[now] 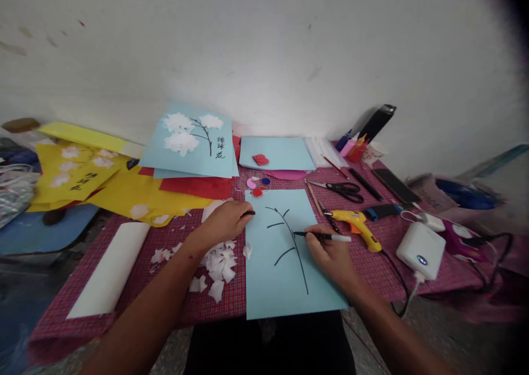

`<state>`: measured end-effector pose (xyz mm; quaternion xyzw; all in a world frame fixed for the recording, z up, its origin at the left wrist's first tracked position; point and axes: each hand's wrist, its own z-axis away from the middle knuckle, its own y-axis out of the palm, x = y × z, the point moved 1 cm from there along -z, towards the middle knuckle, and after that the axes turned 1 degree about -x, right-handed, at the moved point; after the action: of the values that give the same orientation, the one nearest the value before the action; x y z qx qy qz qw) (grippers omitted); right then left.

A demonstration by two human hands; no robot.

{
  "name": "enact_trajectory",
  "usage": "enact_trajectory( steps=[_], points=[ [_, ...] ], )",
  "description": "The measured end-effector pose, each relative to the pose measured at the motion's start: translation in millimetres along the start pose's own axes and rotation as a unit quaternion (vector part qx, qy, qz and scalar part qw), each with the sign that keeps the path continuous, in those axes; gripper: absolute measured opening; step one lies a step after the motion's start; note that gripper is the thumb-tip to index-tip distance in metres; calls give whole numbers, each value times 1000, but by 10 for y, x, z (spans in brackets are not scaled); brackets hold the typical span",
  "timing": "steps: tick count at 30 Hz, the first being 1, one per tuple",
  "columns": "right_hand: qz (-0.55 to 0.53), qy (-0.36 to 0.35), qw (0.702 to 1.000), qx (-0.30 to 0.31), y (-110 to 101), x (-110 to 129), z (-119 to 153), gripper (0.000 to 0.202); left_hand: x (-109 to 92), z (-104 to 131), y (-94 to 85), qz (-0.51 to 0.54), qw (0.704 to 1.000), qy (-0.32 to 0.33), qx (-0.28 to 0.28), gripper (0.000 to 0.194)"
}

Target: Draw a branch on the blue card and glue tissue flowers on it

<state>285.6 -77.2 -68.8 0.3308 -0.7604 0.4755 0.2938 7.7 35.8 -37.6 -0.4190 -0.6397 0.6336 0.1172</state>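
My right hand (328,249) grips a black marker pen (322,236) with a pale rear end; its tip meets the light-blue sheet (268,287) beside a long drawn stem. Several short black branch lines come off that stem. Over the sheet's upper left edge, my left hand (231,219) is closed around a small black pen cap (249,213). Torn white paper pieces (221,264) lie below this hand, and one scrap (247,251) rests on the sheet's left edge.
A finished white-flower picture (182,142) leans at the back. Yellow sheets (119,193) and a rolled white paper (111,270) lie left. To the right are scissors (339,188), a yellow glue gun (359,226), a phone (394,185) and a white power bank (421,251) with cables.
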Motion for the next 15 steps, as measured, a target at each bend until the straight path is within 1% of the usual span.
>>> enact_trajectory(
  steps=[2, 4, 10, 13, 15],
  points=[
    [1, -10, 1000, 7, -9, 15, 4, 11, 3, 1, 3, 0, 1000, 0, 0, 16],
    [-6, -6, 1000, 10, -17, 18, 13, 11, 6, 3, 6, 0, 1000, 1, 0, 16],
    [-20, 20, 999, -15, -32, -53, 48, 12, 9, 5, 10, -5, 1000, 3, 1, 16],
    [-17, 23, 999, -18, -79, -68, 111, 13, 4, 1, 7, -3, 1000, 1, 1, 16],
    [-12, 13, 1000, -16, -131, -39, 166, 12, 1, -2, 6, -2, 1000, 2, 1, 16]
  ],
)
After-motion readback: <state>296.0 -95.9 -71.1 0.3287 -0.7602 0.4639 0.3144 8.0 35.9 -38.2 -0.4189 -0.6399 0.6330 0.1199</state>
